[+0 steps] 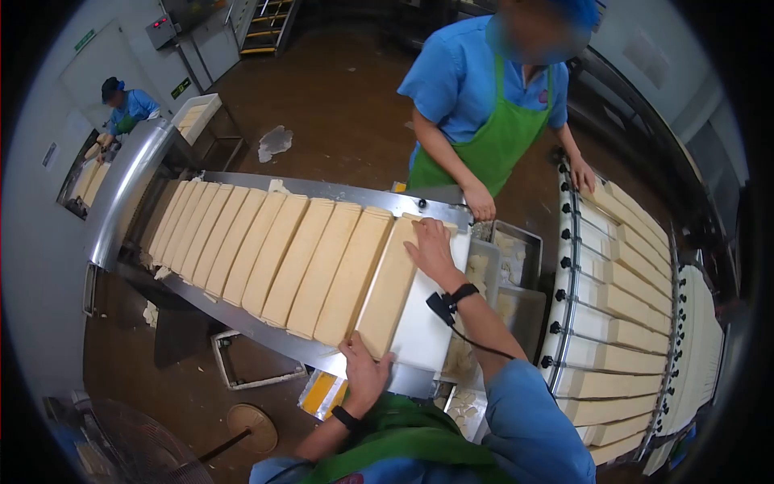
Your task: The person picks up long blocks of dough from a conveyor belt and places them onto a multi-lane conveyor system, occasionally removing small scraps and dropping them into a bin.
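Across the near end of the conveyor belt lies a long pale dough slab point(393, 289), slightly apart from the others. My left hand point(367, 373) grips its lower end, fingers curled around the edge. At the slab's far end my right hand point(433, 248) takes hold, with the thumb along the side and the fingers over the top. Several similar dough slabs point(278, 260) lie side by side on the belt to the left. White belt surface point(430, 310) shows just right of the held slab.
A co-worker point(492, 105) in a green apron stands opposite, one hand on the right-hand conveyor point(567, 282) carrying more slabs. Trays with dough scraps point(516, 242) sit between the conveyors. Another person point(129, 105) works beyond the metal hood point(121, 194). A fan point(137, 444) stands lower left.
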A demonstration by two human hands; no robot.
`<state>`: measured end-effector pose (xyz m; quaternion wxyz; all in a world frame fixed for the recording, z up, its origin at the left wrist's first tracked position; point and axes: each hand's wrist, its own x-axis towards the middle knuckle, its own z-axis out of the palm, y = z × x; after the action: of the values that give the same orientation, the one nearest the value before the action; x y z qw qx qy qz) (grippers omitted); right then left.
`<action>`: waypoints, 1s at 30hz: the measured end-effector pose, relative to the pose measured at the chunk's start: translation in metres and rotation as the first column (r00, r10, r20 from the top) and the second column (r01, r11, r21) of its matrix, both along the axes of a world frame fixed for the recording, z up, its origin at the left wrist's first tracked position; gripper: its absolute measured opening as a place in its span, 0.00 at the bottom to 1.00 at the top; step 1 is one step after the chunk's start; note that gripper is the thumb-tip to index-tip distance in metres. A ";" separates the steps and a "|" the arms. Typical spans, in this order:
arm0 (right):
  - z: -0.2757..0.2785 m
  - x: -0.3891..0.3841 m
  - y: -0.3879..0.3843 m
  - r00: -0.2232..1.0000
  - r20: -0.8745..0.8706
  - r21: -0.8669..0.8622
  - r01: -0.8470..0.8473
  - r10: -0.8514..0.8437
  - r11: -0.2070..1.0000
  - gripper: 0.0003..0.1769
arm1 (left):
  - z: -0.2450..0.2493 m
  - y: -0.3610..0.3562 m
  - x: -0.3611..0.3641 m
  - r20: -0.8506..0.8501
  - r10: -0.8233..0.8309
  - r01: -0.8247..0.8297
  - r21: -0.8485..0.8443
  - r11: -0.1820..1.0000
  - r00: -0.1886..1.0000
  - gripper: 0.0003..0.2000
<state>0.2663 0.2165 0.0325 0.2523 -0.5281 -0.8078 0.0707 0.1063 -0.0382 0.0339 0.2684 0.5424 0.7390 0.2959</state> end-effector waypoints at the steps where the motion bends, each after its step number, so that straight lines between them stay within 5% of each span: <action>1: -0.006 -0.006 0.010 0.997 0.068 -0.036 0.040 -0.038 0.999 0.29 | -0.002 0.002 0.002 -0.009 0.000 0.000 0.007 1.000 1.000 0.44; 6: -0.015 -0.021 0.038 0.956 0.232 -0.136 0.213 -0.178 0.968 0.27 | 0.001 0.016 0.007 0.014 0.032 -0.031 -0.076 0.997 0.999 0.43; 15: -0.016 0.036 0.021 0.962 0.265 -0.105 0.094 -0.063 0.990 0.29 | 0.012 0.033 0.016 -0.115 -0.033 0.019 -0.121 0.992 0.993 0.39; 18: -0.002 0.074 0.005 0.931 0.340 -0.295 0.241 -0.134 0.925 0.32 | 0.013 0.043 0.015 -0.180 -0.110 0.086 -0.135 0.987 0.978 0.41; 23: -0.045 0.091 -0.013 0.939 -0.136 -0.211 0.285 -0.317 0.935 0.36 | 0.015 0.046 0.022 -0.248 -0.137 0.081 -0.221 0.972 0.959 0.48; 27: -0.064 0.086 -0.034 0.896 -0.206 -0.200 0.355 -0.393 0.913 0.32 | -0.030 0.039 0.021 -0.354 -0.137 0.152 0.016 0.988 0.925 0.49; 30: -0.017 0.099 -0.082 0.836 -0.206 -0.288 0.446 -0.509 0.848 0.31 | -0.003 0.039 0.038 -0.323 -0.147 0.146 -0.026 0.989 0.935 0.44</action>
<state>0.3654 0.1350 0.0158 0.3088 -0.7242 -0.5926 0.1699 0.1441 0.0005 0.0314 0.1651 0.6369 0.7308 0.1815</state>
